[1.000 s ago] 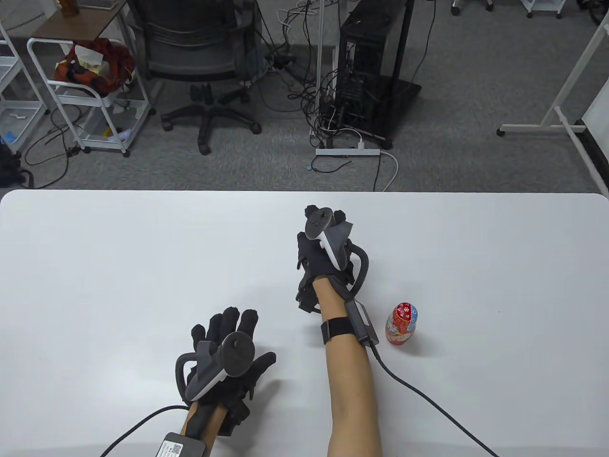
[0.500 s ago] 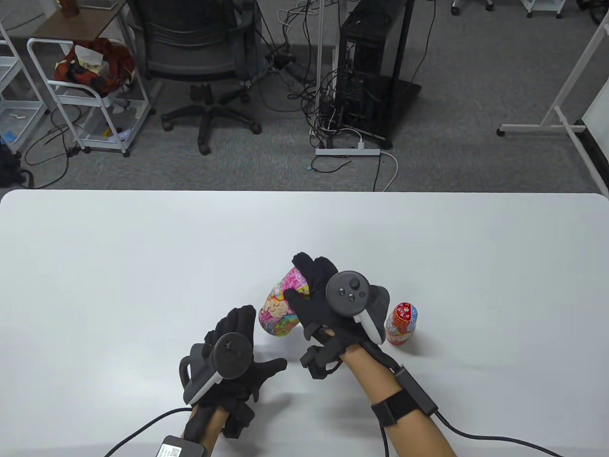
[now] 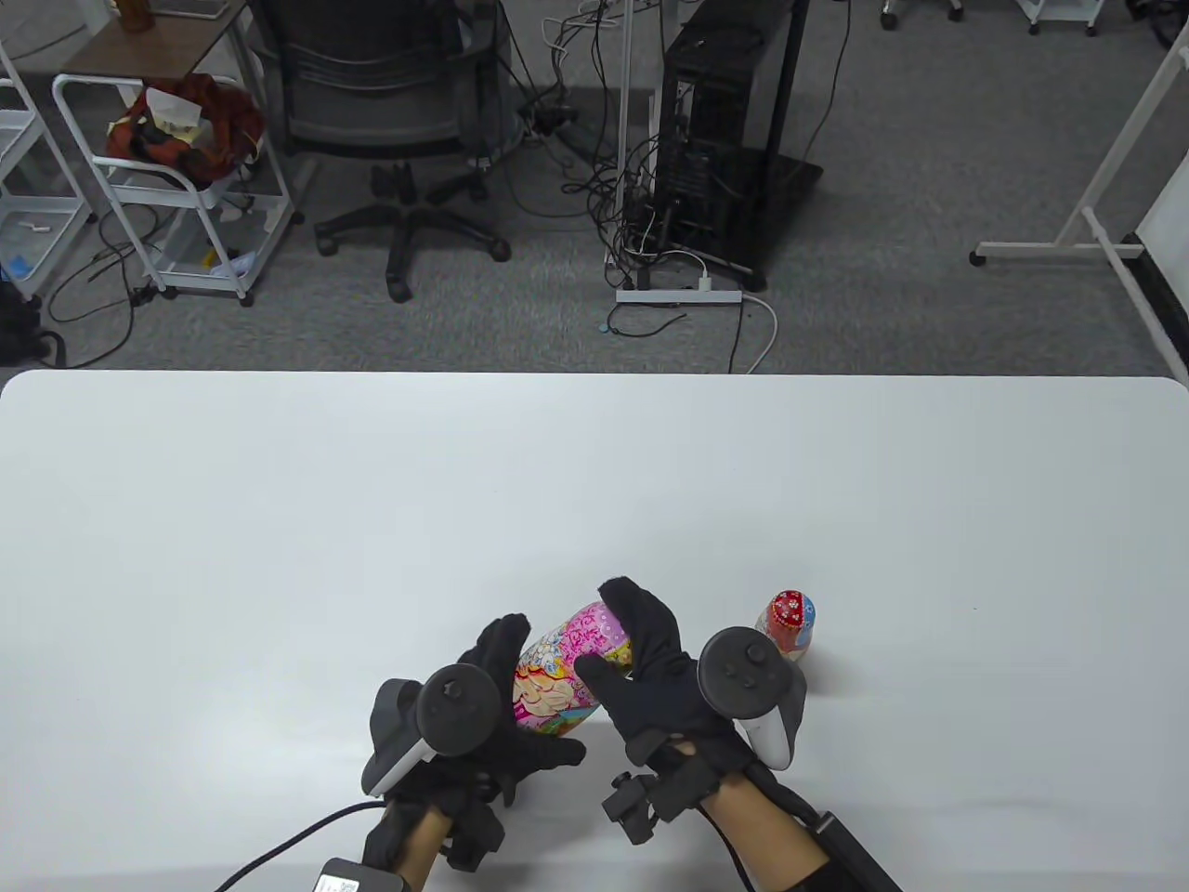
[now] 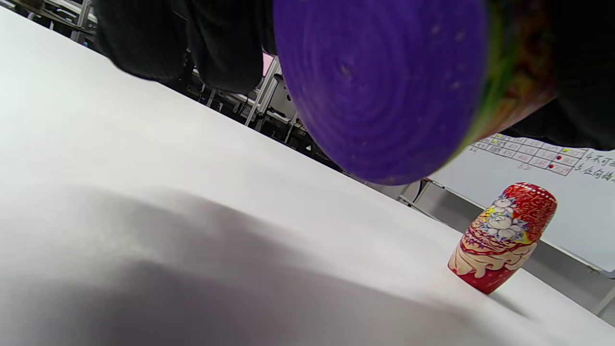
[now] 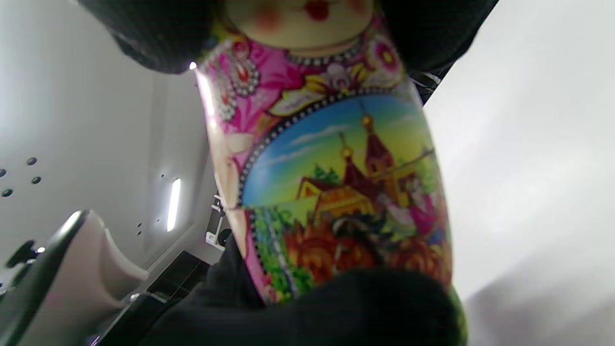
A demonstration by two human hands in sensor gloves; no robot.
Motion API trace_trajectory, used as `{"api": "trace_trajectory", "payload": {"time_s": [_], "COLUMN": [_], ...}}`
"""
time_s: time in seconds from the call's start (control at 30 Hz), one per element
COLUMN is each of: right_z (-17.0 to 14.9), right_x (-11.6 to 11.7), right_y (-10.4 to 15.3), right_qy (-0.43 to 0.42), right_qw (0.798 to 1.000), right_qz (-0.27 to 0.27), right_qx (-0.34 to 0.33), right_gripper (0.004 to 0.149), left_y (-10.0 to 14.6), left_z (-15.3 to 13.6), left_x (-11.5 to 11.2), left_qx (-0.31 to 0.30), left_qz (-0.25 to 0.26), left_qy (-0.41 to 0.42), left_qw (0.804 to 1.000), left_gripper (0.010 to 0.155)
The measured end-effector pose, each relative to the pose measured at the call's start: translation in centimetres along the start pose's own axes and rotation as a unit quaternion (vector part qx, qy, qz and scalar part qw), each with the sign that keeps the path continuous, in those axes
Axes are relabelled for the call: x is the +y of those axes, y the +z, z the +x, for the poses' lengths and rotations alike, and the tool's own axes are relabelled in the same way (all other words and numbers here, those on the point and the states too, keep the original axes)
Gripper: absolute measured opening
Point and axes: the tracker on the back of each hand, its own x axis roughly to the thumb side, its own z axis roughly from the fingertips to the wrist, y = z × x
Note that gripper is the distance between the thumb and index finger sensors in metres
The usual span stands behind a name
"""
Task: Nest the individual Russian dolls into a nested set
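Observation:
A large pink doll (image 3: 562, 674) with a painted village scene is held tilted above the table near the front edge. My right hand (image 3: 650, 664) grips its upper half and my left hand (image 3: 497, 715) grips its lower half. Its purple base (image 4: 379, 86) fills the left wrist view and its painted front (image 5: 336, 192) fills the right wrist view. A small red doll (image 3: 790, 624) stands upright on the white table (image 3: 279, 520) just right of my right hand; it also shows in the left wrist view (image 4: 502, 238).
Beyond the table's far edge are an office chair (image 3: 390, 102), a computer tower with cables (image 3: 725, 139) and a white trolley (image 3: 167, 186). A whiteboard stand (image 3: 1105, 204) is at the far right.
My right hand brought the large pink doll from the table's middle back toward the front edge. My left hand moved in and took hold of the doll's lower half. The small red doll has not moved.

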Motion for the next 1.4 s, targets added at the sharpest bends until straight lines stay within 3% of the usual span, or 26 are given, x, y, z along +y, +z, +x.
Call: {"api": "trace_trajectory", "payload": {"time_s": [0.3, 0.4, 0.5, 0.7, 0.87, 1.23, 1.27, 1.3, 1.33, 1.4], "right_z": [-0.5, -1.6, -2.3, -1.4, 0.1, 1.8, 2.5, 2.8, 3.1, 2.7], "right_x": [0.5, 0.7, 0.6, 1.6, 1.6, 1.4, 1.4, 1.2, 0.7, 0.6], "right_y": [0.3, -0.1, -0.5, -0.2, 0.4, 1.0, 1.4, 1.3, 1.3, 1.4], "right_qy": [0.023, 0.010, -0.044, 0.047, 0.088, 0.120, 0.141, 0.180, 0.247, 0.226], "right_qw": [1.000, 0.999, 0.995, 0.998, 0.996, 0.991, 0.985, 0.977, 0.961, 0.968], "right_qz": [0.003, 0.022, 0.066, 0.027, -0.005, -0.045, -0.075, -0.080, -0.087, -0.095], "right_qx": [-0.004, 0.035, 0.064, 0.035, -0.002, -0.037, -0.061, -0.078, -0.084, -0.062], "right_gripper": [0.081, 0.091, 0.081, 0.079, 0.080, 0.080, 0.081, 0.082, 0.082, 0.081], "left_y": [0.3, 0.5, 0.3, -0.2, 0.0, 0.5, 0.5, 0.3, 0.3, 0.5], "left_z": [0.3, 0.7, -0.1, -0.6, -0.2, 1.0, 0.5, -0.1, -0.7, -1.7], "left_x": [0.4, 0.4, 0.1, -0.2, 0.6, 1.3, 0.9, 1.0, 1.2, 1.6], "left_qx": [-0.022, -0.025, -0.011, 0.012, -0.015, -0.004, 0.062, 0.048, 0.052, 0.055], "left_qz": [0.025, 0.037, 0.023, 0.015, 0.069, 0.103, 0.124, 0.094, 0.078, 0.096], "left_qy": [-0.011, -0.081, -0.104, -0.118, -0.148, -0.169, -0.216, -0.247, -0.247, -0.167], "left_qw": [0.999, 0.996, 0.994, 0.993, 0.986, 0.980, 0.967, 0.963, 0.964, 0.980], "left_gripper": [0.120, 0.121, 0.123, 0.122, 0.118, 0.118, 0.118, 0.118, 0.118, 0.118]}}
